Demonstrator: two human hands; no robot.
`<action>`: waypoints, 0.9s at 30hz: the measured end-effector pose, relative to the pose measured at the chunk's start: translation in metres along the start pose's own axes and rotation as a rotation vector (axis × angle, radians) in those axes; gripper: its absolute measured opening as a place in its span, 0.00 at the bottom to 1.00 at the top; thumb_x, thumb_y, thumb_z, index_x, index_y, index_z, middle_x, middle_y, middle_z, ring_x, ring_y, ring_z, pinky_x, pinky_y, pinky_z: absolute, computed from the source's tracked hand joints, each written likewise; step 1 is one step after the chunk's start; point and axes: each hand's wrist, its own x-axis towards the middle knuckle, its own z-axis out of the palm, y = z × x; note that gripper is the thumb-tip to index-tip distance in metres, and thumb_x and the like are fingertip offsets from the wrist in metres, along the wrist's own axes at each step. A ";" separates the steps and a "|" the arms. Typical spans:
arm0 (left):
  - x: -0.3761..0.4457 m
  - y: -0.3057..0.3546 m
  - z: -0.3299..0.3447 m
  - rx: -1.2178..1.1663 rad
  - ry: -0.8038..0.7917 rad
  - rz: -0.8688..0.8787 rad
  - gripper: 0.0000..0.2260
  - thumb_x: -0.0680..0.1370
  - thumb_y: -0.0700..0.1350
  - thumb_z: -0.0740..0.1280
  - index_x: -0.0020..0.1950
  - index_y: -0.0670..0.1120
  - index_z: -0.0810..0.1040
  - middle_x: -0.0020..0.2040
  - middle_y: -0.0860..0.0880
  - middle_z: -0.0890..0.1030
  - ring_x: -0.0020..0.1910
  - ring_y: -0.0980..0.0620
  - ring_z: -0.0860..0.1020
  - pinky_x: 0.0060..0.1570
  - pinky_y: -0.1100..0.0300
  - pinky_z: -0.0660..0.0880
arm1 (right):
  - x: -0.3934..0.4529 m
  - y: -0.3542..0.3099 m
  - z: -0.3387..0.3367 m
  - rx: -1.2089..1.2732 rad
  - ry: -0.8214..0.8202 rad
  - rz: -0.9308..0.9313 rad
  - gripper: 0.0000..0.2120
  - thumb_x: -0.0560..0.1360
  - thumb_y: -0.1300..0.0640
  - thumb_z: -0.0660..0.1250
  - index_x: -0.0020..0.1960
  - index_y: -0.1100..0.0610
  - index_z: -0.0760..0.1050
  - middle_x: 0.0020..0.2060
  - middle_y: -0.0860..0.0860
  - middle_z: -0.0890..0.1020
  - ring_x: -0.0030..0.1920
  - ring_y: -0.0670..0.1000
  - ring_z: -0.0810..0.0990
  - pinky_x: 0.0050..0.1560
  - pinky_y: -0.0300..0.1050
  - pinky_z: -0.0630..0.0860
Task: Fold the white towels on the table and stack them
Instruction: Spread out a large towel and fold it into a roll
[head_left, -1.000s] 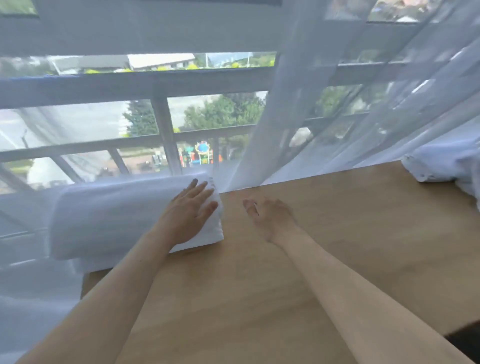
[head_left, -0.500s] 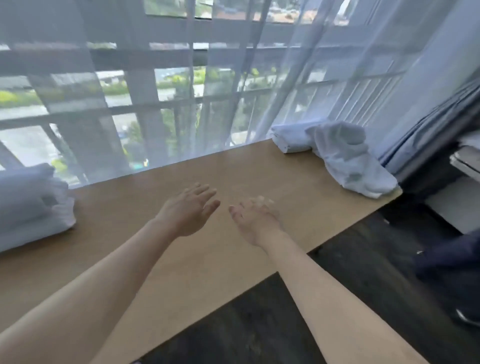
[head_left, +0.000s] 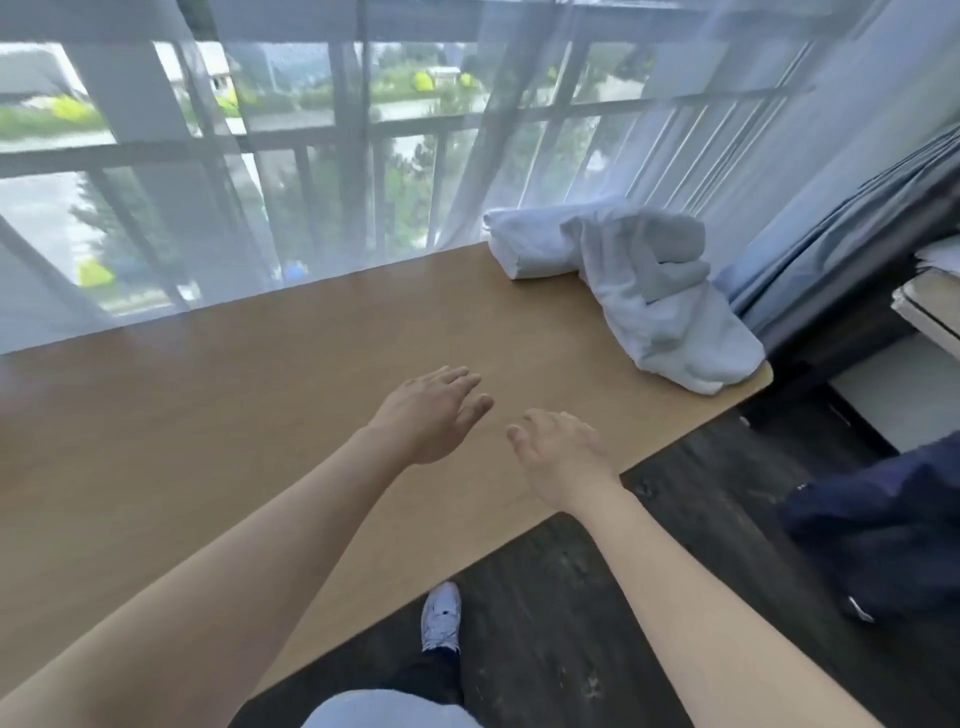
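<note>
A crumpled white towel (head_left: 670, 317) lies heaped at the far right end of the wooden table (head_left: 260, 405), partly draped over a folded white towel (head_left: 535, 244) by the window. Both my hands hover over the bare table near its front edge, well short of the towels. My left hand (head_left: 431, 410) has its fingers straight and holds nothing. My right hand (head_left: 561, 452) is relaxed, palm down, and holds nothing. The folded stack from the earlier frames is out of view to the left.
Sheer white curtains (head_left: 234, 208) hang along the table's far edge before a railed window. A blue curtain (head_left: 841, 218) hangs at the right. Dark floor (head_left: 597, 597), my shoe (head_left: 441, 618) and a dark blue garment (head_left: 883, 530) lie below the table's front edge.
My left hand has lifted off the folded stack at the left. My view and both hands have swung right toward the crumpled towel, and the stack has left the frame.
</note>
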 end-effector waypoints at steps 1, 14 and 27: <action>0.020 0.007 0.005 -0.011 -0.018 0.010 0.27 0.85 0.61 0.49 0.81 0.49 0.61 0.81 0.50 0.60 0.80 0.51 0.56 0.77 0.54 0.55 | 0.008 0.013 -0.003 0.005 -0.003 0.019 0.25 0.84 0.41 0.49 0.69 0.55 0.72 0.65 0.53 0.78 0.66 0.57 0.73 0.66 0.55 0.68; 0.204 0.102 -0.007 -0.016 -0.115 0.148 0.27 0.84 0.61 0.49 0.80 0.49 0.62 0.81 0.51 0.60 0.80 0.51 0.58 0.75 0.53 0.57 | 0.102 0.159 -0.066 0.204 0.094 0.260 0.25 0.84 0.42 0.51 0.74 0.55 0.65 0.69 0.53 0.74 0.69 0.57 0.71 0.65 0.55 0.69; 0.360 0.174 0.021 0.041 0.019 0.105 0.18 0.85 0.55 0.58 0.75 0.58 0.70 0.81 0.49 0.60 0.81 0.49 0.54 0.75 0.48 0.61 | 0.241 0.310 -0.090 0.313 0.100 0.197 0.24 0.84 0.45 0.53 0.74 0.59 0.65 0.70 0.56 0.70 0.67 0.57 0.70 0.60 0.49 0.68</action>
